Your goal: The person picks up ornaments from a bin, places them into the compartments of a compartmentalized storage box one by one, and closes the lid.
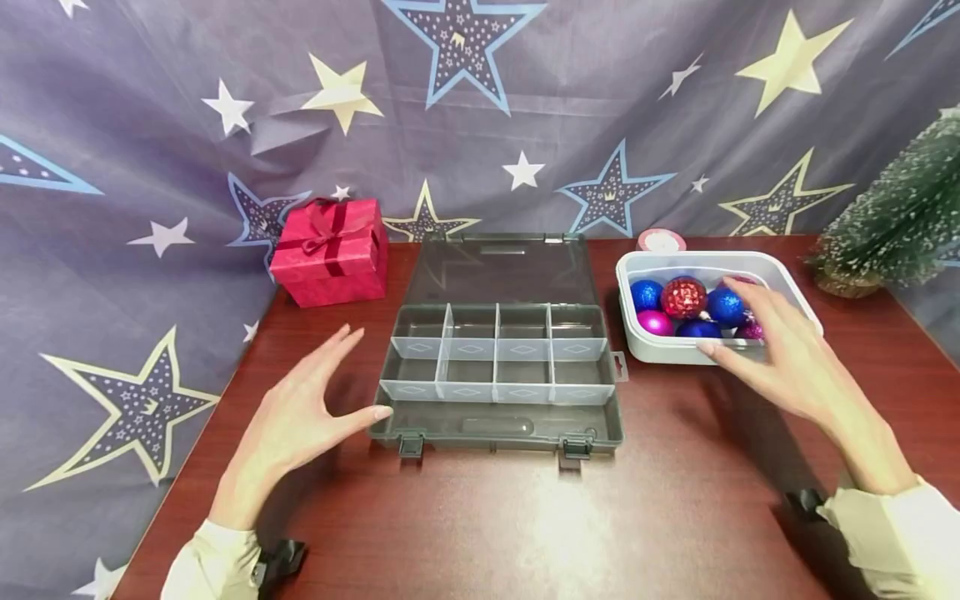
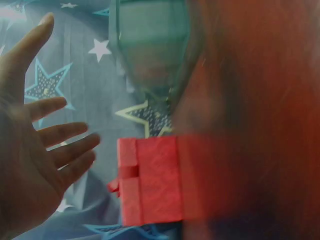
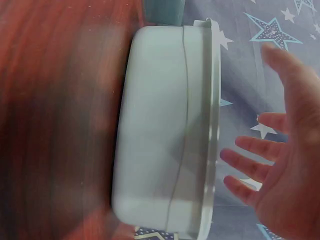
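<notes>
The shiny balls [image 1: 683, 297] lay in the white box [image 1: 654, 345], at the right of the frame's middle; blue, red and pink ones sat close against each other. The balls at the right of the group were partly covered by my right hand [image 1: 795, 354]. This hand was above the box, thumb and fingers spread, and it pinched nothing. In the right wrist view the fingers showed beyond the rim, and I saw no contact with a ball.

For a reach in this place, I judged it good to come down from above on one ball only, with fingertips around its sides. The thumb had to pass over the front rim first, because there it could catch. A soft pressure seemed enough; round things packed so near could roll if pushed from one side.

At the centre of the frame was the clear divided case [image 1: 442, 421], its lid [image 1: 502, 275] laid back. My left hand [image 1: 292, 421] was beside its front left corner, fingers also spread and holding nothing; I could not tell whether the thumb touched the edge. Farther away on the desk [image 1: 487, 517], the red gift box [image 1: 330, 258] stood at upper left, and the little tree [image 1: 892, 200] at the right edge.
</notes>
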`<state>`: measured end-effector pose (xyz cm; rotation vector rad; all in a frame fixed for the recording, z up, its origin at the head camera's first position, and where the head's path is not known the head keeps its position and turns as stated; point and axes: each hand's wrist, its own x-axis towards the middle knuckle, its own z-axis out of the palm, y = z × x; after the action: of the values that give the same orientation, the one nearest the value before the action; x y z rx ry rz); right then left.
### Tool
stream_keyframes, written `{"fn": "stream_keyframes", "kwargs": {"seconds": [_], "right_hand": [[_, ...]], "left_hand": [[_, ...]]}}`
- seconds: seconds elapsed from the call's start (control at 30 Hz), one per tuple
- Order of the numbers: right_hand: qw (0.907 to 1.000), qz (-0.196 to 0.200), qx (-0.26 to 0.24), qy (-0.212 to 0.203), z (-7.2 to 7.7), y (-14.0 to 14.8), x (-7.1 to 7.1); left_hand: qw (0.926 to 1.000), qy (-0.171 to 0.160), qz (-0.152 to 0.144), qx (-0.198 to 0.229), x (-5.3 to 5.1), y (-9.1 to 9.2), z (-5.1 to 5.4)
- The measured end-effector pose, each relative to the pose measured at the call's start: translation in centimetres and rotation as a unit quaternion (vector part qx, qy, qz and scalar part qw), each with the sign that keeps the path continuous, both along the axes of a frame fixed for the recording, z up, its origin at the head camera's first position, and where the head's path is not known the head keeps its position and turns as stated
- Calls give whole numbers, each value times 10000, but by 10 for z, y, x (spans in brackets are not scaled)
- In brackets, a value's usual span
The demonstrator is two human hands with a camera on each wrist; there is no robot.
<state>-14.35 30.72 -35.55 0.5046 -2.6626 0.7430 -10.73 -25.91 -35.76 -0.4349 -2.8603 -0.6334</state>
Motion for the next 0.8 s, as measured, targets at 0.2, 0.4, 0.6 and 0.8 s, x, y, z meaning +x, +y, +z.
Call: {"fn": "stream_keyframes", "kwargs": {"seconds": [0.2,0.4,0.6,0.8], "right_hand": [[9996,95,-254,-127,-2,-1,-18],[9995,-2,-175,-253,-3,-1,-34],[9995,-38,-20,-321,-4,0,-45],[9997,44,-14,-220,-5,-1,-53]], "left_hand": [[9865,-657,-31,1497,9,5,-20],[9633,-994,-119,2491,16,6,-31],[9611,-977,-74,2584,20,5,-38],[9607,-1005,-131,2584,24,1,-50]]}}
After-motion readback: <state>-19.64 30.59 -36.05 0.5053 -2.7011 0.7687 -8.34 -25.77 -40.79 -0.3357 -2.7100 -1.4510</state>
